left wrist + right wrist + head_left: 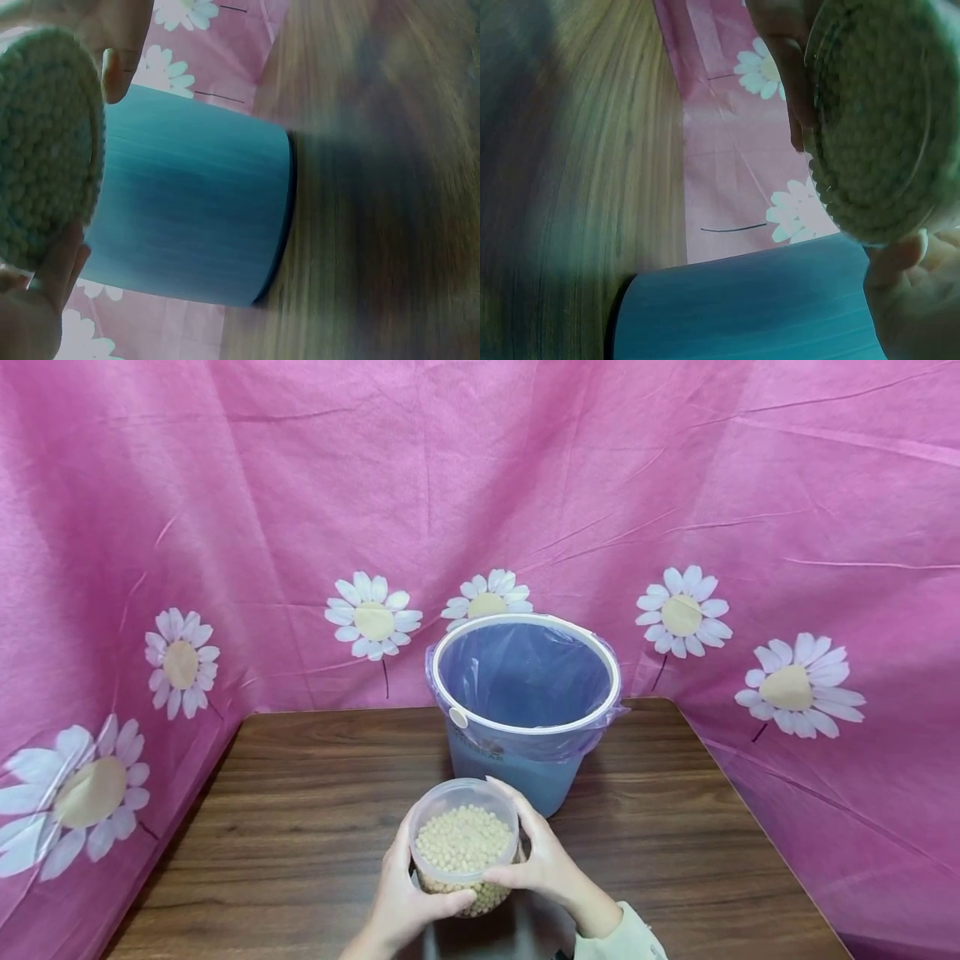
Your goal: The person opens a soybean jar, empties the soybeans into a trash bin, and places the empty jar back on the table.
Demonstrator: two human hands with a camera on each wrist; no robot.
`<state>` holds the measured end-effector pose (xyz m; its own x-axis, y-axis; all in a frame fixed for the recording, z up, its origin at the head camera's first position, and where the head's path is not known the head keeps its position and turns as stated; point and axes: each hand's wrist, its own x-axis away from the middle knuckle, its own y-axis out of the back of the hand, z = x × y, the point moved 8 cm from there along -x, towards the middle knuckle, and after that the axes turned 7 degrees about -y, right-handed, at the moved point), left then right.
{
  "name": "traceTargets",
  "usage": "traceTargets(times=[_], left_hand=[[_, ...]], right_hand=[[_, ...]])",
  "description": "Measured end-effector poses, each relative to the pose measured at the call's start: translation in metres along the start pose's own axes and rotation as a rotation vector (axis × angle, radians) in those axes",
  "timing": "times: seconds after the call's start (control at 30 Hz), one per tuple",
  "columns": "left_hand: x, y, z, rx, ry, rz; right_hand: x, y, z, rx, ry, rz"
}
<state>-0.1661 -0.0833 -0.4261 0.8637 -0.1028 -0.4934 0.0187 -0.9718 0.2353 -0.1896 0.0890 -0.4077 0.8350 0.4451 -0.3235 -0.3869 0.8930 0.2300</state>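
Observation:
Both hands hold a round clear plastic tub (pixel 463 839) of small pale beans, lifted above the table in front of the bucket. My left hand (pixel 405 885) grips its left side, the thumb across the front. On the right side my right hand (pixel 543 860) grips it, thumb at the front and fingers round the back. The tub has no lid on, and the beans show through its wall. From below, both wrist views show the tub's bottom (pixel 49 150) (pixel 881 120) packed with beans, with fingers on either side.
A blue bucket (pixel 510 777) with a white rim ring and a purple bag liner stands behind the tub on the brown wooden table (pixel 322 827). Pink cloth (pixel 300 485) with printed white daisies hangs around the back and sides.

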Motion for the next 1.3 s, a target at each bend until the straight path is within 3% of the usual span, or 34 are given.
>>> traceTargets(times=[0.1, 0.2, 0.37, 0.53, 0.77, 1.03, 1.3], left_hand=[[0.002, 0.002, -0.002, -0.105, 0.022, -0.062], [0.003, 0.002, -0.004, -0.189, 0.038, -0.083], [0.003, 0.003, -0.008, -0.201, 0.007, -0.077], [0.001, 0.004, -0.01, -0.173, -0.019, -0.057], [0.002, 0.003, -0.007, -0.123, 0.031, -0.021], [-0.002, 0.003, -0.008, -0.084, -0.052, 0.002], [-0.003, 0.001, -0.008, -0.012, -0.072, 0.054]], right_hand=[[0.001, 0.0, 0.004, 0.077, -0.004, -0.064], [0.002, 0.0, 0.007, 0.169, -0.001, -0.11], [0.0, 0.001, 0.012, 0.258, 0.051, -0.138], [-0.002, 0.002, 0.015, 0.218, 0.114, -0.12], [-0.002, 0.002, 0.014, 0.168, 0.142, -0.102], [-0.003, 0.003, 0.013, 0.146, 0.165, -0.105], [-0.002, 0.001, 0.015, 0.038, 0.185, -0.033]])
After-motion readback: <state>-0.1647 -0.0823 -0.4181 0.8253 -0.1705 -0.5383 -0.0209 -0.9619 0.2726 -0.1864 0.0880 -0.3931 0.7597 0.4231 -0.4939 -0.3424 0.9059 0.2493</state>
